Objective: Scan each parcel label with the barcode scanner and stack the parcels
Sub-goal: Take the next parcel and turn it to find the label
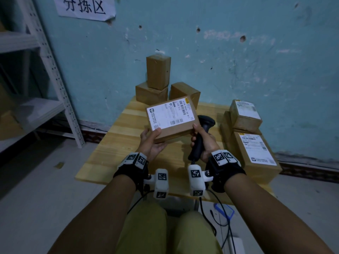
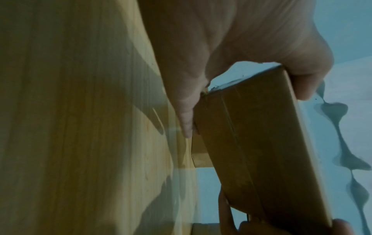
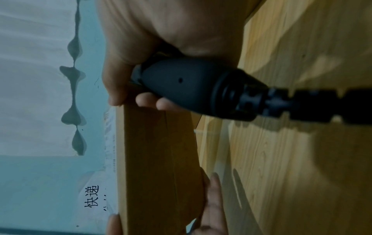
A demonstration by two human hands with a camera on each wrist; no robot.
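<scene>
Above the middle of the desk (image 1: 113, 142) the left hand (image 1: 152, 142) gripped a parcel (image 1: 172, 118), label up, while the right hand (image 1: 203, 142) clutched the barcode scanner (image 1: 201, 134), thumb steadying the parcel's near right corner; scanning seemingly remained, needing the scanner head turned onto the label.

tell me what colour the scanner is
Black, matte; the barcode scanner shows best in the right wrist view.
</scene>
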